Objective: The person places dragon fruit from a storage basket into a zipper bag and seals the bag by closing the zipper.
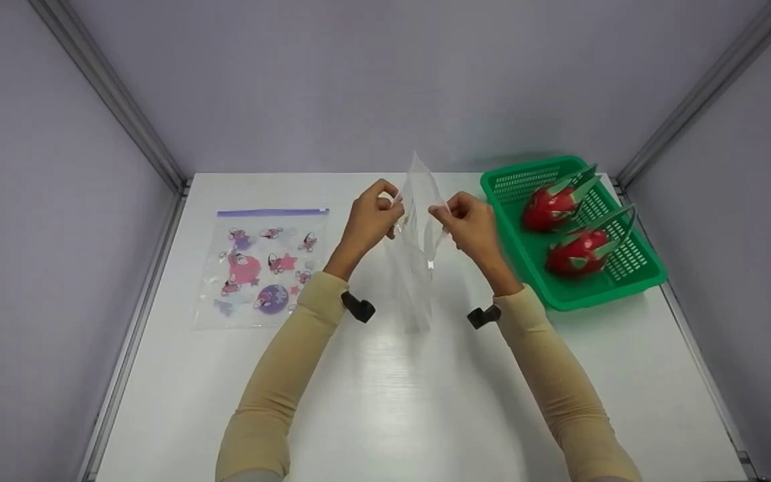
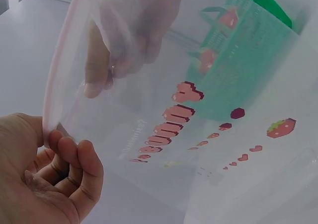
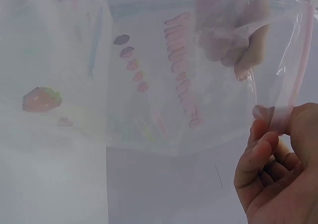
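Between my hands hangs a clear zip bag (image 1: 414, 268) above the table, its mouth parted. Pink lettering, a strawberry and small hearts are printed on the bag (image 2: 223, 159) in the left wrist view. My left hand (image 1: 373, 217) pinches one side of the mouth between thumb and fingers. Opposite it, my right hand (image 1: 471, 224) pinches the other side; in the right wrist view, that hand (image 3: 273, 169) grips the pink-edged rim. Flat on the table to the left lies a second zip bag (image 1: 243, 268) with a purple zip strip and cartoon prints.
A green basket (image 1: 546, 294) stands at the right of the white table (image 1: 379, 402), holding a red dragon fruit (image 1: 549, 209) at the back and another dragon fruit (image 1: 576, 254) nearer the front. Grey walls (image 1: 385, 80) enclose the table at the back and sides.
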Available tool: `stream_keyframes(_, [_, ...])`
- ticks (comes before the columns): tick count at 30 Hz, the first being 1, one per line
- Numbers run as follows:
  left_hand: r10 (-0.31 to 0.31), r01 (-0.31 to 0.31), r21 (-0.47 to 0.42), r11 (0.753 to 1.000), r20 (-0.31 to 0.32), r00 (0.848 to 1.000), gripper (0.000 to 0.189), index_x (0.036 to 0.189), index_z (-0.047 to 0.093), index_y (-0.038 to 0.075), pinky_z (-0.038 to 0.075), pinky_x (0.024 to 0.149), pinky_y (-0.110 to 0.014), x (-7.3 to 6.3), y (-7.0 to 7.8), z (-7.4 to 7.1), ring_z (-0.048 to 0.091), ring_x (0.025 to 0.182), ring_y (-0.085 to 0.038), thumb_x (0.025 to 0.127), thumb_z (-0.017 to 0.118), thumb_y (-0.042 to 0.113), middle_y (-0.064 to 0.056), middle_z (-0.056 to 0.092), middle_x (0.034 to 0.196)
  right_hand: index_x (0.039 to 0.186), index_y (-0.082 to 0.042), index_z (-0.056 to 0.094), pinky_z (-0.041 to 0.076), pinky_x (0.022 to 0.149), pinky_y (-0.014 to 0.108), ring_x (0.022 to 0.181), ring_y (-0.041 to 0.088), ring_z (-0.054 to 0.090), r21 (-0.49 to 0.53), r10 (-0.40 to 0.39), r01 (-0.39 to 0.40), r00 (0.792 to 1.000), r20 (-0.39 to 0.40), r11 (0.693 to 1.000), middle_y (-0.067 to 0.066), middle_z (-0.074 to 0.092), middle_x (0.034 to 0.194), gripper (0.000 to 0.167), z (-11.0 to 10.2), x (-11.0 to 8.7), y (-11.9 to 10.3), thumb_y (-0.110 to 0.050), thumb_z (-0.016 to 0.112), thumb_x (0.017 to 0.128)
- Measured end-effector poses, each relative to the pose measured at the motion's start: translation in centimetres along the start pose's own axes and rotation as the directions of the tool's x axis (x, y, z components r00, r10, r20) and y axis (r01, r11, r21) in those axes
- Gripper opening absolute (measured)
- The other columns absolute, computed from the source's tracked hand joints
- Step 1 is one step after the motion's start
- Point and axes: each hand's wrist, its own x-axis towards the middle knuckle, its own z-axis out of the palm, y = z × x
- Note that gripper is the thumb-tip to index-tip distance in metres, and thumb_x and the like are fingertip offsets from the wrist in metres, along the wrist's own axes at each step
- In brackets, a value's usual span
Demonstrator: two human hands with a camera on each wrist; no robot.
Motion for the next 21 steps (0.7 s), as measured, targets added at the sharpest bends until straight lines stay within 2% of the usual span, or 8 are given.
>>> stream_keyframes(5, [0.013, -0.013, 0.011, 1.000, -0.014, 1.000, 0.012, 0.113, 0.064, 0.011, 0.053, 0.055, -0.027, -0.1, -0.3, -0.6, 0.052, 0.048, -0.011, 0.102, 0.058, 0.011, 0.005, 0.051, 0.057, 0.096, 0.001, 0.069, 0.040, 0.040, 0.015, 0.044, 0.000, 0.047, -0.029, -0.011, 0.010, 1.000, -0.027, 1.000, -0.002, 0.058, 0.066, 0.015, -0.6, 0.2, 0.1, -0.013, 0.076, 0.097])
stream_keyframes(9, [0.025, -0.024, 0.009, 1.000, -0.031, 0.999, 0.009, 0.111, 0.064, 0.011, 0.052, 0.056, -0.028, -0.1, -0.4, -1.2, 0.053, 0.047, -0.011, 0.104, 0.058, 0.013, 0.005, 0.052, 0.057, 0.105, 0.002, 0.071, 0.040, 0.039, 0.015, 0.042, -0.002, 0.046, -0.056, -0.005, 0.001, 0.998, -0.061, 0.998, -0.001, 0.058, 0.065, 0.014, -1.1, 0.3, 0.0, -0.010, 0.074, 0.097])
stream_keyframes(13, [0.028, -0.028, 0.016, 0.999, -0.053, 0.998, 0.008, 0.110, 0.064, 0.010, 0.052, 0.057, -0.029, -0.2, -0.4, -1.8, 0.055, 0.048, -0.014, 0.106, 0.059, 0.015, 0.005, 0.052, 0.058, 0.109, 0.001, 0.072, 0.040, 0.039, 0.015, 0.042, 0.000, 0.047, -0.068, 0.015, -0.021, 0.996, -0.091, 0.997, 0.002, 0.060, 0.066, 0.016, -1.8, 0.6, 0.1, -0.011, 0.071, 0.100])
stream_keyframes(14, [0.028, -0.027, 0.015, 1.000, -0.058, 0.998, 0.008, 0.110, 0.065, 0.010, 0.052, 0.058, -0.029, -0.2, -0.4, -2.0, 0.057, 0.050, -0.020, 0.106, 0.059, 0.015, 0.004, 0.053, 0.059, 0.111, 0.001, 0.072, 0.040, 0.039, 0.015, 0.042, 0.000, 0.048, -0.069, 0.019, -0.026, 0.995, -0.096, 0.997, 0.003, 0.062, 0.066, 0.016, -2.0, 0.7, 0.2, -0.012, 0.070, 0.100])
stream_keyframes(17, [0.021, -0.020, 0.014, 1.000, -0.072, 0.997, 0.008, 0.109, 0.065, 0.011, 0.054, 0.059, -0.029, -0.3, -0.5, -2.5, 0.059, 0.052, -0.022, 0.106, 0.060, 0.015, 0.003, 0.053, 0.060, 0.117, -0.002, 0.074, 0.043, 0.040, 0.016, 0.046, 0.004, 0.054, -0.085, 0.031, -0.041, 0.994, -0.109, 0.996, 0.011, 0.067, 0.071, 0.019, -2.5, 0.9, 0.3, -0.013, 0.069, 0.102])
stream_keyframes(20, [0.012, -0.011, 0.016, 1.000, -0.082, 0.997, 0.008, 0.108, 0.066, 0.011, 0.056, 0.061, -0.031, -0.3, -0.6, -3.0, 0.061, 0.052, -0.021, 0.105, 0.060, 0.015, 0.002, 0.054, 0.061, 0.120, -0.003, 0.075, 0.045, 0.040, 0.016, 0.050, 0.006, 0.058, -0.108, 0.044, -0.057, 0.992, -0.114, 0.993, 0.016, 0.072, 0.077, 0.022, -3.2, 1.0, 0.4, -0.015, 0.068, 0.103])
stream_keyframes(21, [0.007, -0.005, 0.016, 1.000, -0.085, 0.996, 0.008, 0.108, 0.066, 0.012, 0.057, 0.062, -0.032, -0.3, -0.6, -3.1, 0.059, 0.051, -0.015, 0.105, 0.060, 0.015, 0.002, 0.055, 0.062, 0.120, -0.003, 0.076, 0.045, 0.041, 0.016, 0.051, 0.007, 0.059, -0.114, 0.049, -0.062, 0.992, -0.115, 0.992, 0.017, 0.072, 0.079, 0.022, -3.4, 1.1, 0.4, -0.016, 0.068, 0.104])
